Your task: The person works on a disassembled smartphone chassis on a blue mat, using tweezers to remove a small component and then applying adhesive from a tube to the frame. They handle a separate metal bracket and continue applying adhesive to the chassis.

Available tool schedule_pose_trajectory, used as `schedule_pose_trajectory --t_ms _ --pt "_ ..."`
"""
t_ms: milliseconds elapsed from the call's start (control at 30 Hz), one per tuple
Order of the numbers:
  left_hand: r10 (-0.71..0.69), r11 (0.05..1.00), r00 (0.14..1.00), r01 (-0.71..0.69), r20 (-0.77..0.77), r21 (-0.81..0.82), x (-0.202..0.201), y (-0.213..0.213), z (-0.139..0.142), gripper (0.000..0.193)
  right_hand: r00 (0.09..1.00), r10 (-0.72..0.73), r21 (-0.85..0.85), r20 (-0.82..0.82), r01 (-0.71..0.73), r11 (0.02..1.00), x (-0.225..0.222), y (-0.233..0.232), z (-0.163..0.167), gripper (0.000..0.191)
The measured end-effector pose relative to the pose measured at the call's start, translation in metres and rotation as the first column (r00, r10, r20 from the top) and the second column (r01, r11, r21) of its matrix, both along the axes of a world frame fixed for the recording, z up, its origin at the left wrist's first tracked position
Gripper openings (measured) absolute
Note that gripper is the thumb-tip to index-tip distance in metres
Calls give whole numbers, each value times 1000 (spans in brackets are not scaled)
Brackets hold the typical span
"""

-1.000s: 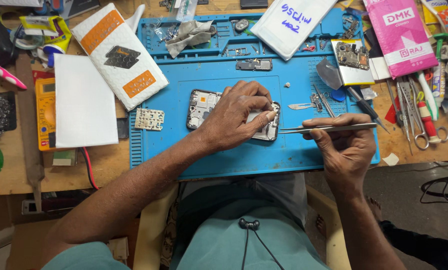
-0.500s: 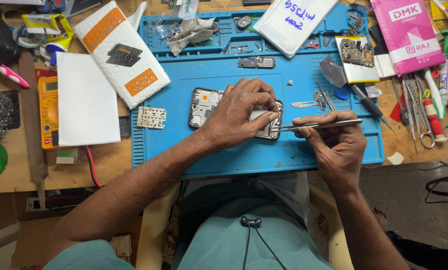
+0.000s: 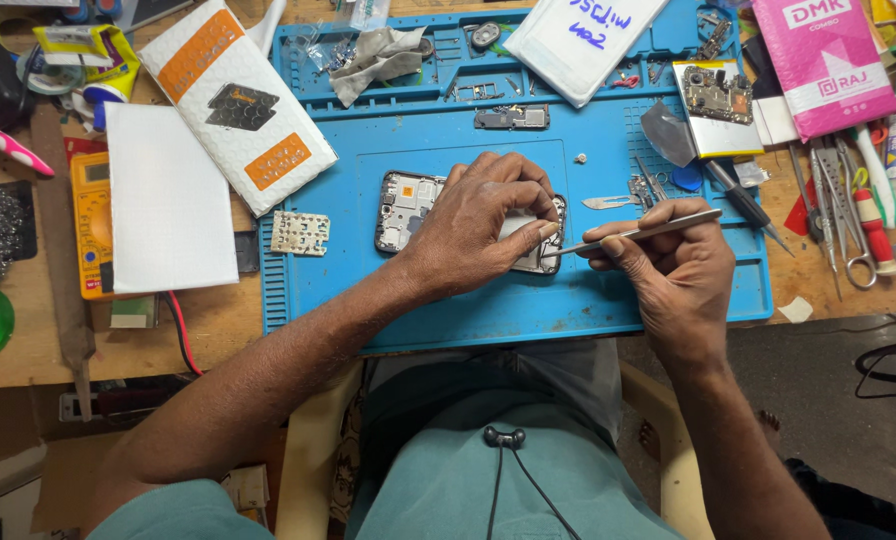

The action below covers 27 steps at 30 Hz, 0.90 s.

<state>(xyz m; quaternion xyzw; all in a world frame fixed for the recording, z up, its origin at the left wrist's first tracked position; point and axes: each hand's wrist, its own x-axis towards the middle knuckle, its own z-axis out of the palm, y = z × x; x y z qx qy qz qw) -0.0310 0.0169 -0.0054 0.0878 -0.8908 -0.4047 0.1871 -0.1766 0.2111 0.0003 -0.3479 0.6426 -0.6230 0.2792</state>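
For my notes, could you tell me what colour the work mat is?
Blue work mat, head view.

Teal shirt, short sleeves, bare forearms

1. A phone repair workbench: a blue silicone repair mat (image 3: 448, 310) covers a worn wooden table (image 3: 218, 330).
2. An opened phone (image 3: 408, 212), loose circuit board (image 3: 713, 95), yellow multimeter (image 3: 90, 225), tweezers and scissors (image 3: 848, 215) lie around.
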Motion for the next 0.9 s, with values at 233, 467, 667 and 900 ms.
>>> schedule_pose_trajectory --t_ms 233,467,667,900 --pt "9 1000 1000 -9 27 -3 0 0 2 16 998 -10 8 56 10 1000 -1 -2 2 26" --pt "3 1000 1000 -3 25 5 1 0 2 15 997 8 -22 82 -6 1000 -5 1 0 28" --pt "3 1000 1000 -3 24 6 1 1 1 14 995 14 -43 99 -10 999 -8 1 -1 28" --pt "9 1000 1000 -8 25 -2 0 1 2 15 993 23 -66 112 -16 998 -9 2 -3 28"
